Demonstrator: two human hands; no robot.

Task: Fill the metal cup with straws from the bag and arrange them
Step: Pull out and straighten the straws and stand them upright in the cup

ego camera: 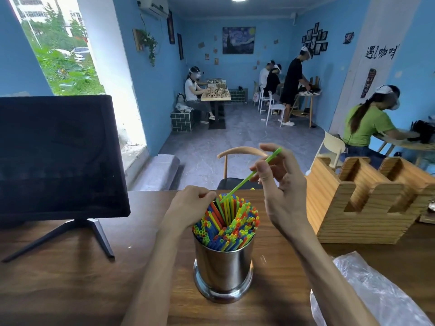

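Observation:
A shiny metal cup (223, 270) stands on the wooden table (70, 283) in front of me, packed with several coloured straws (237, 225). My left hand (190, 207) rests at the cup's far left rim, fingers curled against the straws and pushing them aside, leaving a gap in the bundle. My right hand (281, 184) is raised above the cup's right side and pinches a green straw (250, 176) between thumb and fingers. That straw slants down to the left, its lower end at the gap. A clear plastic bag (374, 292) lies crumpled at the lower right.
A dark monitor (58, 158) on a stand occupies the table's left. A wooden slotted holder (367, 201) sits at the right. Behind the table stands a chair (240, 152); people work at tables farther back.

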